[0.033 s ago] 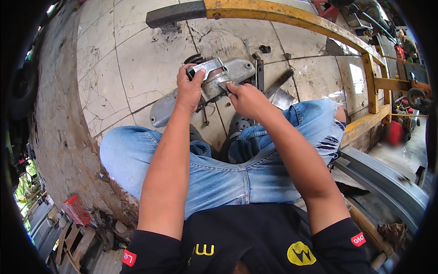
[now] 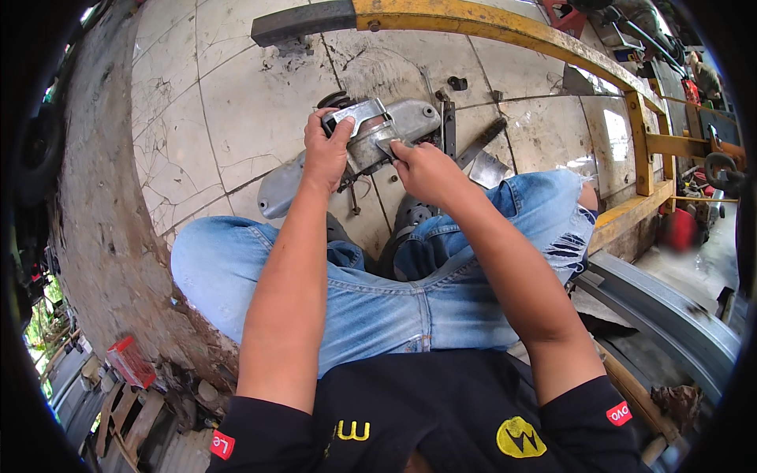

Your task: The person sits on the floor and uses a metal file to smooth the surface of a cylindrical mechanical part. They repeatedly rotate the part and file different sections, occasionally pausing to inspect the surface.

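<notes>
I grip a silver bracket with my left hand, thumb over its near end, at a long grey cast-metal assembly on the floor between my knees. My right hand is closed at the assembly's middle, fingertips on a grey metal piece beside the bracket; its exact shape is partly hidden. A dark round part shows behind my left fingers.
A yellow steel frame runs across the back and right. Loose bolts, a black bar and a flat metal plate lie on cracked tiles. A steel beam is at lower right, a red box at lower left.
</notes>
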The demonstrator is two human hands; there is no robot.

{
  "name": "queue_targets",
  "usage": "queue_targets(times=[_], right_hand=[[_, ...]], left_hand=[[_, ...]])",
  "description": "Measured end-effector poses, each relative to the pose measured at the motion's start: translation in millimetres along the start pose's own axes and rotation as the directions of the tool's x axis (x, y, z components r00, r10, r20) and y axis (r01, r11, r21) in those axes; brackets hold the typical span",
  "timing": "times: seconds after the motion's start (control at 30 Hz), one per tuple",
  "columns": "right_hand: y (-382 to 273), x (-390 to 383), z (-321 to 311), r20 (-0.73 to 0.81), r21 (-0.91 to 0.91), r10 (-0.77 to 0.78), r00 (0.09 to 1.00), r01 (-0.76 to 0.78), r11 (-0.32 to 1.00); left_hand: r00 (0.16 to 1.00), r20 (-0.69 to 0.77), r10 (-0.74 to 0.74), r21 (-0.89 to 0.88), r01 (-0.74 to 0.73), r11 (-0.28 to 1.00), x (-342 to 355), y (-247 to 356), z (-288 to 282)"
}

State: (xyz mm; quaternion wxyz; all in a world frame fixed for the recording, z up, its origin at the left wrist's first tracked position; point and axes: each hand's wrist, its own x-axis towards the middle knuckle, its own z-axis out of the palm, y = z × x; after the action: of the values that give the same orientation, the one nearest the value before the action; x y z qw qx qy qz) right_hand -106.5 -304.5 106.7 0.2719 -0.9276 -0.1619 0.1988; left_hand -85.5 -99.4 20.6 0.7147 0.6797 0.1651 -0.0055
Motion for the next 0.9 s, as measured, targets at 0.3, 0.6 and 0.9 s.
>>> queue_targets(times=[0.3, 0.6, 0.9], right_hand=[[-5, -9, 1, 0.033, -0.081, 0.067, 0.997, -0.064, 0.995], [-19, -9, -12, 0.063, -0.219, 0.045, 0.997, -0.03, 0.975], [-30, 0, -15, -0.042, -0.232, 0.002, 0.999, -0.012, 0.973]], left_hand=[[1.0, -0.004, 0.012, 0.044, -0.012, 0.999, 5, 5, 6], [1.0, -0.01, 0.001, -0.009, -0.001, 1.0, 6, 2, 5], [1.0, -0.015, -0.01, 0.016, 0.01, 1.0, 3, 6, 5]])
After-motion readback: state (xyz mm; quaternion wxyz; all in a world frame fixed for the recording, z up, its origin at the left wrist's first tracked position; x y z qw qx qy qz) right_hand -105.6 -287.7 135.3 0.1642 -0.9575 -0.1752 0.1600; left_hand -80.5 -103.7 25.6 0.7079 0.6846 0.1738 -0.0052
